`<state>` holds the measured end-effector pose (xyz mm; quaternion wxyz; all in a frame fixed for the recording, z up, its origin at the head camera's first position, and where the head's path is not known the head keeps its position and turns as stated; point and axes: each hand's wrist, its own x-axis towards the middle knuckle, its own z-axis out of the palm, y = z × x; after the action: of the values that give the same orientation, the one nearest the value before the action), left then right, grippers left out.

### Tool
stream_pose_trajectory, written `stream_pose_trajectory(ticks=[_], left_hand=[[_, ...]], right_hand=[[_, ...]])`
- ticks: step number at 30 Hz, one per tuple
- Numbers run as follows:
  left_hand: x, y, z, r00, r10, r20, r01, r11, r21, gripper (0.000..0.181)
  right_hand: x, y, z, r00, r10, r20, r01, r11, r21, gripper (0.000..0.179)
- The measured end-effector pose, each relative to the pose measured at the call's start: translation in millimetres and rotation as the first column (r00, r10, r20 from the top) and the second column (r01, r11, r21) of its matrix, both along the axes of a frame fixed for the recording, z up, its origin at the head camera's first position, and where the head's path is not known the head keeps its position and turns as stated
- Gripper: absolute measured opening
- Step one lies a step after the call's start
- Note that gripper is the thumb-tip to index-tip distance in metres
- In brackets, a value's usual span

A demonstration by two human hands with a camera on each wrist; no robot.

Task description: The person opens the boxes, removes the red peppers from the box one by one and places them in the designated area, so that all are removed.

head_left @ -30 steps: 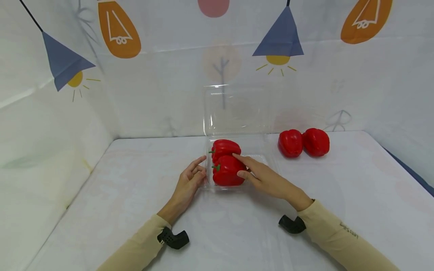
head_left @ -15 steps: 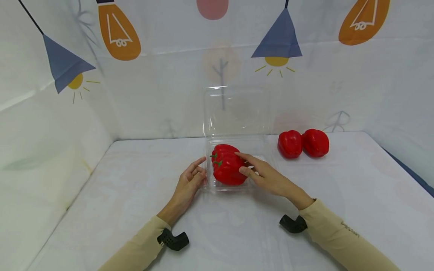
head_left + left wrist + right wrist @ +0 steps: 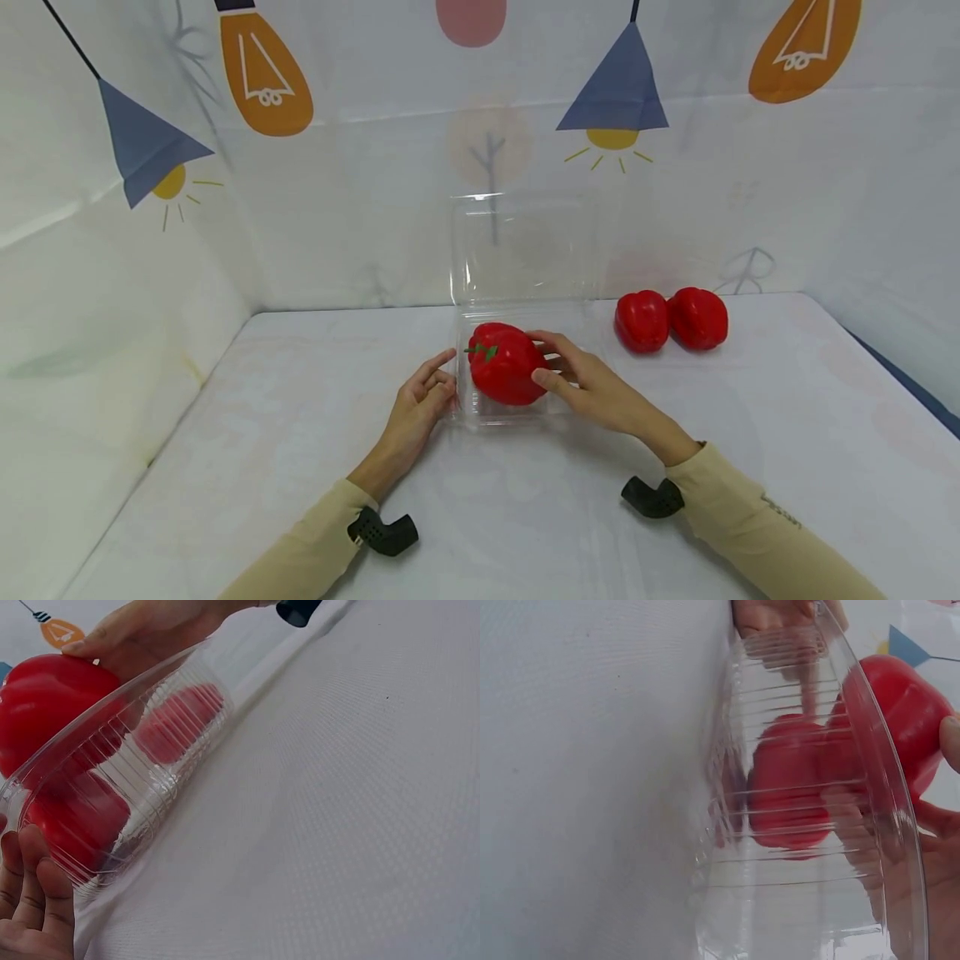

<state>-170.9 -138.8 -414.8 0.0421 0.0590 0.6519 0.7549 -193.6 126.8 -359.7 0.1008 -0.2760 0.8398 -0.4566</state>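
Observation:
A red bell pepper (image 3: 508, 371) with a green stem is held at its right side by my right hand (image 3: 592, 387), thumb in front and fingers behind. It is raised above the floor of a clear plastic clamshell container (image 3: 491, 421). A second red bell pepper (image 3: 82, 817) lies inside the container, mostly hidden behind the held one in the head view. Through the clear wall in the right wrist view, that lower pepper (image 3: 787, 787) shows under the held one. My left hand (image 3: 420, 400) rests its fingertips at the container's left wall, with the index finger extended.
The container's clear lid (image 3: 525, 246) stands upright at the back, against the patterned cloth wall (image 3: 360, 200). Two more red bell peppers, a left one (image 3: 642, 321) and a right one (image 3: 698, 318), sit side by side at the back right of the white table (image 3: 315, 367).
The front pepper has risen and turned in my right hand, and it now overlaps the pepper behind it. My left hand stays at the container's side.

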Motion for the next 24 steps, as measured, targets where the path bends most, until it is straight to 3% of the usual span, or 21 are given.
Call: stream_pose_trajectory(ticks=[11,17,24], left_hand=[[-0.7,-0.8,-2.9,0.999,-0.009,-0.040,0.009,1.000,-0.003,0.050],[-0.5,0.1,-0.6,1.000,0.007,0.012,-0.007,1.000,-0.012,0.048],[-0.3,0.3,1.4,1.000,0.003,0.025,-0.003,1.000,-0.005,0.047]], right_hand=[[-1.8,7,7.1,1.000,-0.012,0.009,0.013,0.998,-0.061,0.067],[-2.8,11,10.6,1.000,-0.026,-0.010,0.026,0.997,-0.073,0.069],[-2.9,15,12.1,0.999,-0.037,0.000,0.037,0.996,-0.079,0.070]])
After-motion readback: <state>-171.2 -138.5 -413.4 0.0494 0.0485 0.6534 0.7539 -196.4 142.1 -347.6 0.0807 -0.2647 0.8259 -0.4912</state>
